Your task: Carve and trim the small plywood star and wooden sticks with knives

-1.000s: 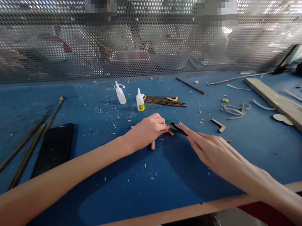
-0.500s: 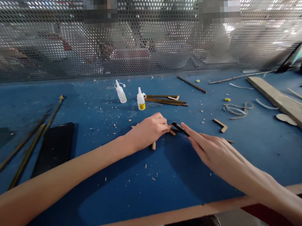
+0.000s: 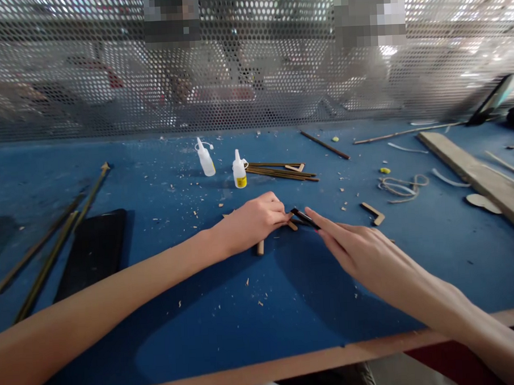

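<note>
small wooden piece [image 3: 292,226] at the fingertips of the left hand [image 3: 260,218], mostly covered, over the blue tabletop [image 3: 203,336]. likely light, stiff, prone to split if bent; best pinched near one end, clear of any edge. left hand: fingers bunched, clamped on the piece; thumb hidden. right hand [image 3: 361,247]: closed around a slim black tool [image 3: 306,219], index finger stretched along it. tool tip touching wood or just beside; cannot tell.

Two hands [image 3: 260,218] [image 3: 361,247], one tool [image 3: 306,219], two bottles [image 3: 206,162] [image 3: 239,173], one board [image 3: 480,177], several sticks [image 3: 284,172] (bunched, uncountable)
</note>
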A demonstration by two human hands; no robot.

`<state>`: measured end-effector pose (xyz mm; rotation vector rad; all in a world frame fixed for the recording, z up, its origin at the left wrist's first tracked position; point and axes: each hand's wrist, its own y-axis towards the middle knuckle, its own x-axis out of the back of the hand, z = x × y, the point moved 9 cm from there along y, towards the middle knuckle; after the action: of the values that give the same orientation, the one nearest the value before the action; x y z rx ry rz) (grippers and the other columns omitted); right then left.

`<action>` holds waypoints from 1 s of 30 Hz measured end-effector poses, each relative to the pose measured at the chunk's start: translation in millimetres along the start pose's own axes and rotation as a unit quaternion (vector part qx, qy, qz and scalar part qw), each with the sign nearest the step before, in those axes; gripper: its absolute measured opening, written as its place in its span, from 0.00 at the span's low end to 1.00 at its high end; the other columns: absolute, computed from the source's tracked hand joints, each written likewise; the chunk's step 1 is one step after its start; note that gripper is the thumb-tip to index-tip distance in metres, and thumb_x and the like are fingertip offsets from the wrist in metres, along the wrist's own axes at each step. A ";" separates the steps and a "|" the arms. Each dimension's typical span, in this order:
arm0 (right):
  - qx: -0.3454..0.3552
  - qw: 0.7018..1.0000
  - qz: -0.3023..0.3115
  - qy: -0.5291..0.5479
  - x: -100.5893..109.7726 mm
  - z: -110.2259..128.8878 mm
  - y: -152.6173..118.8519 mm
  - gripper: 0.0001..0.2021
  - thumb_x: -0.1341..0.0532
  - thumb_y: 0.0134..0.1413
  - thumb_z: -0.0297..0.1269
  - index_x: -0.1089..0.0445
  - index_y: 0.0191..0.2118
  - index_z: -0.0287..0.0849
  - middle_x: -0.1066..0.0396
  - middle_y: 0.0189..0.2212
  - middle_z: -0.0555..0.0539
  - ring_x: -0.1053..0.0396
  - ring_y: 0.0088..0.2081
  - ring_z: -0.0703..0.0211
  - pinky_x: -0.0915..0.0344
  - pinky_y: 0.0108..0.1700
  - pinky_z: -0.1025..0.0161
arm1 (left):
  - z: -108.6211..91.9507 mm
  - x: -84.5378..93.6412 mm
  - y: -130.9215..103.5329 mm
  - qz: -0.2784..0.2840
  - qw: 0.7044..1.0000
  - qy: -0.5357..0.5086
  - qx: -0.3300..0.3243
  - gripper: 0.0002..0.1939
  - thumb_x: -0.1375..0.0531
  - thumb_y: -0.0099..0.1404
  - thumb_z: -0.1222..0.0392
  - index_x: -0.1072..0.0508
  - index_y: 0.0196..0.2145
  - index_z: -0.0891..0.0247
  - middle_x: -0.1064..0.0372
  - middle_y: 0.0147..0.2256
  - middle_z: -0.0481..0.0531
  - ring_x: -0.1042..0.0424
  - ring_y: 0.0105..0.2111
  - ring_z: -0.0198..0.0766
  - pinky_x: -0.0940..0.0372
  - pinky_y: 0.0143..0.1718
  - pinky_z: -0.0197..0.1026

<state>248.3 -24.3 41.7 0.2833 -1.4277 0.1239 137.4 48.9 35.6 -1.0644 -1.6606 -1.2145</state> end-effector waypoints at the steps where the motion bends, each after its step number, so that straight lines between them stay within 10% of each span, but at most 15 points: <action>1: -0.003 1.000 0.005 0.007 -0.7 1.8 3.5 0.25 0.52 0.71 0.33 0.47 0.71 0.40 0.20 0.44 0.40 0.21 0.42 0.47 0.25 0.45 0.52 | -0.3 -0.2 0.2 0.001 1.000 0.000 -0.001 0.17 0.50 0.77 0.62 0.23 0.47 0.72 0.25 0.40 0.61 0.32 0.47 0.46 0.32 0.48 0.46; 15: -0.026 0.999 -0.003 0.021 -0.2 -6.8 -17.6 0.25 0.52 0.71 0.38 0.46 0.71 0.47 0.22 0.50 0.42 0.20 0.39 0.49 0.26 0.37 0.56 | -0.1 -1.9 0.1 0.015 0.999 0.031 0.009 0.18 0.52 0.78 0.64 0.24 0.52 0.71 0.24 0.41 0.59 0.33 0.47 0.44 0.32 0.49 0.44; 22: -0.130 0.988 -0.062 0.052 27.4 -33.3 -9.8 0.24 0.52 0.72 0.44 0.43 0.69 0.49 0.21 0.31 0.46 0.25 0.25 0.55 0.35 0.26 0.61 | 0.8 2.6 -3.6 -0.017 0.999 -0.011 0.026 0.19 0.52 0.78 0.63 0.22 0.47 0.70 0.26 0.38 0.57 0.33 0.45 0.43 0.32 0.50 0.43; 30: -0.136 0.977 -0.017 0.165 5.8 -56.6 45.7 0.16 0.46 0.66 0.52 0.33 0.41 0.45 0.31 0.24 0.51 0.34 0.25 0.59 0.40 0.29 0.63 | 5.2 2.1 -7.2 -0.056 0.997 -0.038 0.043 0.15 0.47 0.76 0.62 0.22 0.48 0.68 0.25 0.41 0.57 0.31 0.46 0.42 0.31 0.49 0.44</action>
<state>291.7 34.2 46.3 0.0563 -1.0920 -0.0515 129.3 52.9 34.4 -0.9869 -1.8368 -1.1749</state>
